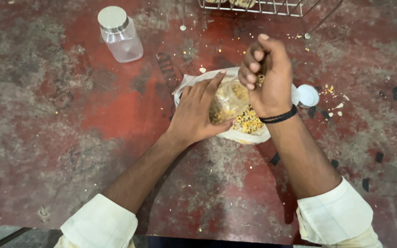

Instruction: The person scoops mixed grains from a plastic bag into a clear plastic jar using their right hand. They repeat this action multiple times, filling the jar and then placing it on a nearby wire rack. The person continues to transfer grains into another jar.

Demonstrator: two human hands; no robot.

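Left hand (pixel 194 112) lies flat-fingered against the side of a clear jar (pixel 228 98), fingers spread and wrapped on its wall, steadying it; the jar holds mixed yellow and dark grains. Jar sits on a white plastic bag (pixel 253 137) near frame centre, with a loose heap of the same grains (pixel 248 121) on the bag at the jar's 5 o'clock. Right hand (pixel 265 76) is held above the jar's mouth, fingers curled shut into a loose fist pinched on a few grains; a black band (pixel 279 117) circles that wrist. White round lid (pixel 308 95) lies on the floor at 3 o'clock of the jar, just beside the bag. A second clear jar with metal cap (pixel 119 34) stands at 10 o'clock, well apart. Wire rack (pixel 263 5) at 12 o'clock, cut by the frame edge. Worn red floor (pixel 93 115) carries scattered grains and dark scraps at 3 to 4 o'clock.
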